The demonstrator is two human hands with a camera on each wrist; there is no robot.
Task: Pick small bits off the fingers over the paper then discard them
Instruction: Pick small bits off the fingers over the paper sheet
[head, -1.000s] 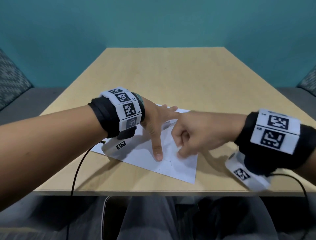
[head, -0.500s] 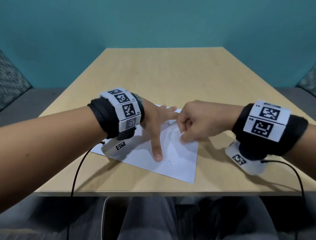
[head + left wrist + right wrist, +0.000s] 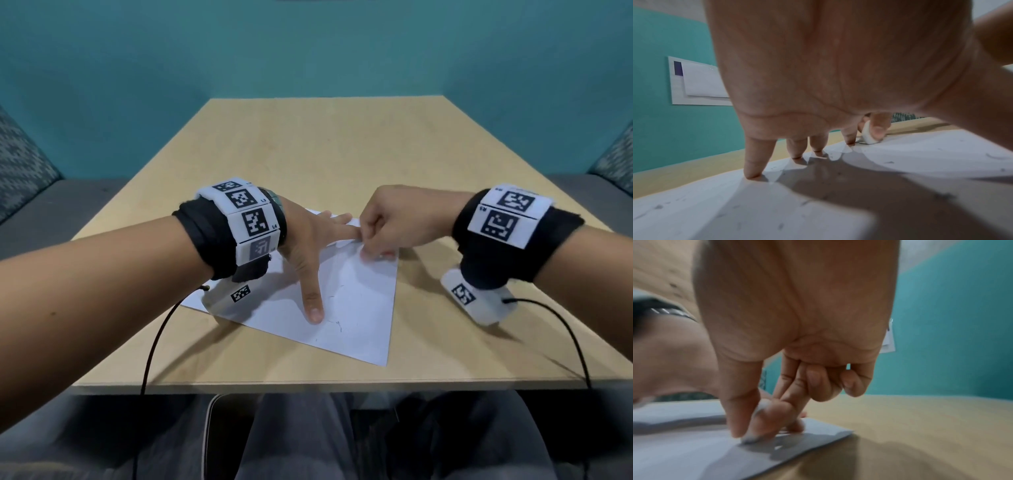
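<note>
A white sheet of paper (image 3: 359,308) lies on the wooden table (image 3: 325,144), with small dark bits (image 3: 337,325) scattered on it. My left hand (image 3: 308,246) is spread flat on the sheet, its straight fingertips (image 3: 752,172) and thumb pressing it down. My right hand (image 3: 380,222) is at the sheet's far right corner, just beside the left index finger. It pinches a small white eraser (image 3: 867,135) between thumb and fingers, and the eraser's lower end (image 3: 750,438) touches the paper. The other right fingers are curled in.
Black cables (image 3: 154,342) run from both wrist units over the table's near edge. Bare table top stretches beyond the paper to the far edge. Grey seats with patterned cushions (image 3: 20,168) flank the table. My legs (image 3: 308,438) are under the near edge.
My right hand has moved away from me, from beside the left thumb tip up to the paper's far right corner. The left hand and the paper have stayed put.
</note>
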